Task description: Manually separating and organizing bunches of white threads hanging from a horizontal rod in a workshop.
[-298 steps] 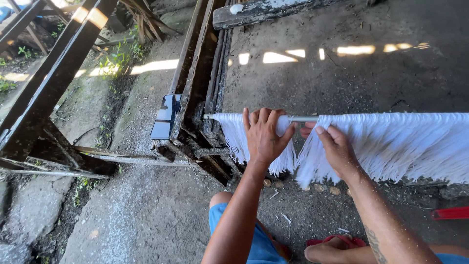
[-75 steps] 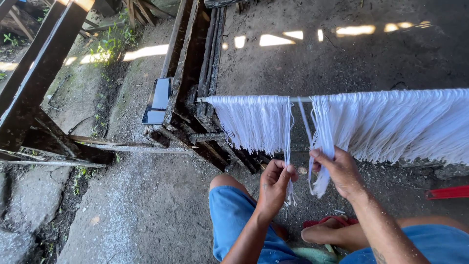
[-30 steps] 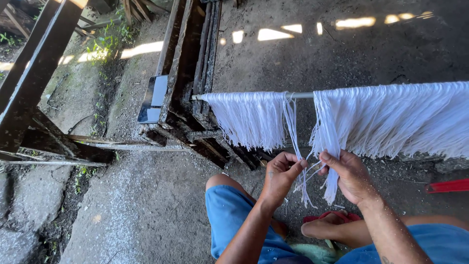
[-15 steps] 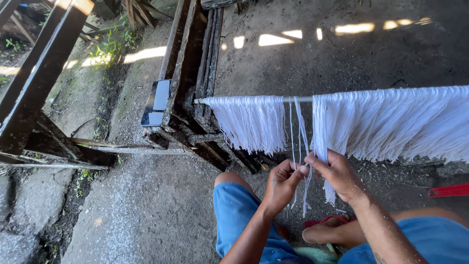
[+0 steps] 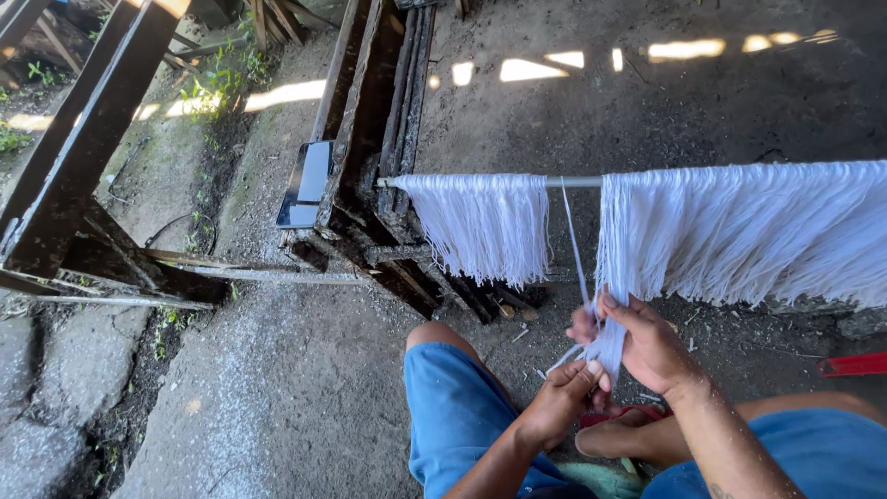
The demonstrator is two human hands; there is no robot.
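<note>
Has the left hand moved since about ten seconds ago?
Yes. The left hand has dropped from the horizontal rod to well below it, now pinching the lower ends of the white threads by the right hand.

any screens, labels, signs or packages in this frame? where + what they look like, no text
Phone: the only screen; it lies flat on the concrete, against the left side of the dark wooden frame, left of the hanging white threads. Slim rectangle, dark glass reflecting pale blue, display apparently off.
No labels, signs or packages visible.
</note>
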